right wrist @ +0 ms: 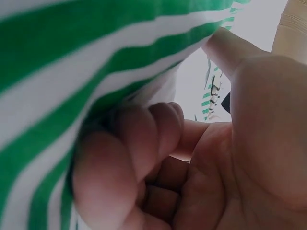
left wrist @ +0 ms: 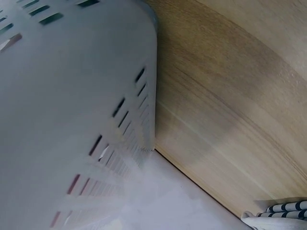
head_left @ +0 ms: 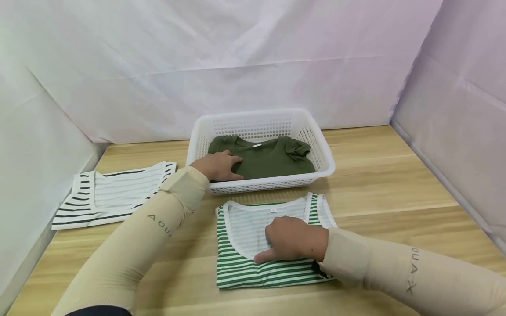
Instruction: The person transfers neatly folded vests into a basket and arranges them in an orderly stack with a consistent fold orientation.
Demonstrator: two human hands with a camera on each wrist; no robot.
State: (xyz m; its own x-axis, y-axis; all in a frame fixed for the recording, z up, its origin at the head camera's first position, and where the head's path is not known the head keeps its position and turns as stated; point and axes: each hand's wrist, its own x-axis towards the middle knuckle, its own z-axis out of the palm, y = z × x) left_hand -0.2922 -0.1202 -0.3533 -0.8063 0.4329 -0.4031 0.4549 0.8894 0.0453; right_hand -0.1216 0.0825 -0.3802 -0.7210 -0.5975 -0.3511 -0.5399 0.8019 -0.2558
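Note:
My left hand (head_left: 221,166) reaches over the near left rim of a white plastic basket (head_left: 272,181). Its fingers lie spread on a dark green shirt (head_left: 272,159) inside, which is folded with its neckline at the far side. Closer to me, my right hand (head_left: 294,238) rests over a folded green-and-white striped shirt (head_left: 241,271). In the right wrist view, that hand's loosely curled fingers (right wrist: 136,139) touch the striped cloth, and the thumb stretches out against it. The left wrist view shows the basket's outer wall (left wrist: 72,105); the left hand is hidden there.
A folded white shirt with black stripes (head_left: 122,188) lies at the left of the wooden table (head_left: 367,175), also partly seen in the left wrist view. White sheets (head_left: 237,83) hang behind the table and along both sides. The basket stands near the back sheet.

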